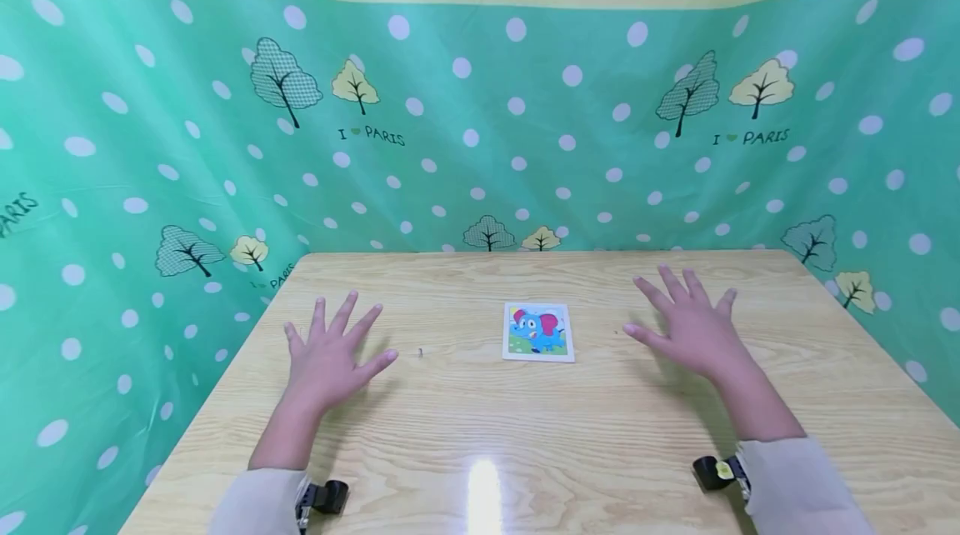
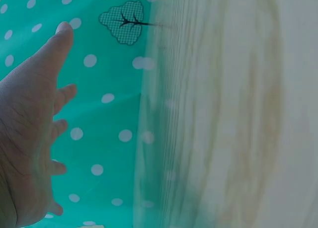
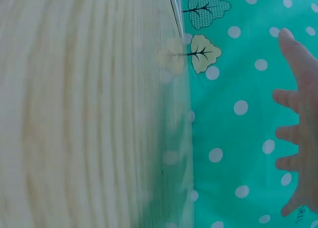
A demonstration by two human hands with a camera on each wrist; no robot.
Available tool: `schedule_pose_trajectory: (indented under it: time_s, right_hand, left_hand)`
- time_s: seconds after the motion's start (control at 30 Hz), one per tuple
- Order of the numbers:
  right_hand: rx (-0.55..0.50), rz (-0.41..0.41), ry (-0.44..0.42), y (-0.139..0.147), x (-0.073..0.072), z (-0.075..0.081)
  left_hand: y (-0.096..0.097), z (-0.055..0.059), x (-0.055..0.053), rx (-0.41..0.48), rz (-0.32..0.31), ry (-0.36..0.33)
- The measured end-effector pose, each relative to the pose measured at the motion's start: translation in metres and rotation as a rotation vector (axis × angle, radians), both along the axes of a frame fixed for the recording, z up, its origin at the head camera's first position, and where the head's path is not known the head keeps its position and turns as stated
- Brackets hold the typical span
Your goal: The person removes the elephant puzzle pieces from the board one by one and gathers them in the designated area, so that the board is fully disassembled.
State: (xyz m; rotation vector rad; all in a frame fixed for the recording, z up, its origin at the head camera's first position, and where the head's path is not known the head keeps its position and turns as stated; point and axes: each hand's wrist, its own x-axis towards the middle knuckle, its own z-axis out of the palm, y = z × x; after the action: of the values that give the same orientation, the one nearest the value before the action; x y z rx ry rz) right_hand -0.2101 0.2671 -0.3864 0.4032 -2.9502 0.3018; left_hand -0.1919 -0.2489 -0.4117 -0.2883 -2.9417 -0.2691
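Note:
A square picture card [image 1: 537, 332] with a white border lies on the wooden table, showing a blue elephant with pink ears. To its left, my left hand [image 1: 325, 364] is held over the table with its fingers spread and nothing in it. My right hand [image 1: 693, 331] is spread the same way on the card's right side, also holding nothing. In the left wrist view the thumb and fingers of the left hand [image 2: 32, 133] stick out apart from one another. The right wrist view shows the right hand [image 3: 303, 123] with its fingers likewise apart.
The wooden table [image 1: 450, 418] reaches back to a green dotted curtain [image 1: 465, 127] printed with trees and lettering, which also hangs along both sides. Each wrist carries a small black camera, one at the left cuff [image 1: 328, 497] and one at the right [image 1: 712, 472].

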Motion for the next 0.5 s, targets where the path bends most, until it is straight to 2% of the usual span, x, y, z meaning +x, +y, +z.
schedule_pose_trajectory:
  time_s: [0.5]
  right_hand:
    - [-0.02, 0.039, 0.018, -0.016, 0.001, 0.004]
  left_hand:
    - [0.022, -0.001, -0.009, 0.026, -0.027, 0.025]
